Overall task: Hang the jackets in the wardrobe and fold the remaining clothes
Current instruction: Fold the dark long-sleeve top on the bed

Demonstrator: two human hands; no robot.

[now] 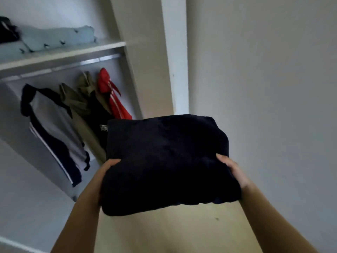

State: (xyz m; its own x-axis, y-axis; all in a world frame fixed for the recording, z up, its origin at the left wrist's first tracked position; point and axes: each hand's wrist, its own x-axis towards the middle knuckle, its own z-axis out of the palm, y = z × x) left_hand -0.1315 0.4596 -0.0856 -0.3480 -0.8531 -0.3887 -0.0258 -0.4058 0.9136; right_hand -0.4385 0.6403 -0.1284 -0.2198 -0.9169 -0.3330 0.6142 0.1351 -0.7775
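Left hand [109, 164] and right hand [232, 170] grip folded dark garment [164, 157]; jacket label [104, 128] illegible.

A plain grey-white painted wall [264, 79] fills the right side of the view. At the wall's foot lies a pale yellowish wooden floor [173, 232], which bears a small dark speck [217, 219] close to the wall. A white upright strip [175, 52] runs along the wall's left edge.
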